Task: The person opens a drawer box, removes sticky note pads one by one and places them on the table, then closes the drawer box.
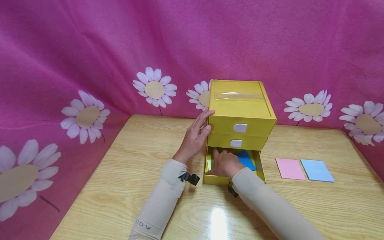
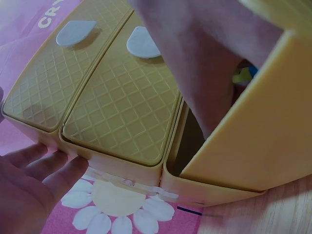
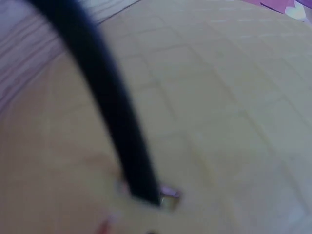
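Note:
A yellow three-drawer box stands on the table, its bottom drawer pulled out. My left hand rests against the box's left side, fingers extended; the left wrist view shows the fingertips along the side edge by the upper drawers. My right hand reaches down into the bottom drawer. A blue square of sticky notes lies in that drawer to the right of the hand, and a pale yellow piece shows at its left. The right fingertips are largely hidden, so I cannot tell whether they hold anything.
Pink sticky notes and light blue sticky notes lie side by side on the wooden table, right of the box. Two upper drawers with white tabs are closed. A magenta flowered cloth hangs behind.

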### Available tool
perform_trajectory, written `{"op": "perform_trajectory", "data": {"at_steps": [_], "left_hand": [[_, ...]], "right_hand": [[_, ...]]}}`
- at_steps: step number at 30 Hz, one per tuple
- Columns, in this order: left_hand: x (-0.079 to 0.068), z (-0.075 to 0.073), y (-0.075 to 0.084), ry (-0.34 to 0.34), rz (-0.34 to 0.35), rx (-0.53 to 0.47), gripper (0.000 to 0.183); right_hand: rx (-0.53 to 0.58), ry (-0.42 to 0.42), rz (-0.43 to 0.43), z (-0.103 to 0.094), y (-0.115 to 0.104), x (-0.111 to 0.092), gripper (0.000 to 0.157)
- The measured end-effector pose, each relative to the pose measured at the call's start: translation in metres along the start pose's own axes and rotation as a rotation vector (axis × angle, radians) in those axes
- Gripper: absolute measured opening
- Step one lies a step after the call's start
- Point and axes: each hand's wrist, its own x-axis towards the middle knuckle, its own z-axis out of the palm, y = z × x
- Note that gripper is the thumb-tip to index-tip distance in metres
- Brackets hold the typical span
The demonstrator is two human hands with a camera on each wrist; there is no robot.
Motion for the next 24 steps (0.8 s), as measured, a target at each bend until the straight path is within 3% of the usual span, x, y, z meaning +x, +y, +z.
{"op": "perform_trajectory", "data": {"at_steps": [4, 12, 24], "left_hand": [[-0.001, -0.003, 0.013, -0.003, -0.007, -0.011, 0.045], [0.001, 0.002, -0.017, 0.0, -0.012, 0.018, 0.047], [0.001, 0.002, -0.018, -0.005, -0.007, 0.024, 0.046]], "right_hand": [[0.005, 0.004, 0.01, 0.0, 0.0, 0.0, 0.092], [0.042, 0.031, 0.007, 0.0, 0.003, -0.002, 0.088], [0.071, 0.032, -0.007, -0.003, 0.006, -0.002, 0.089]]}}
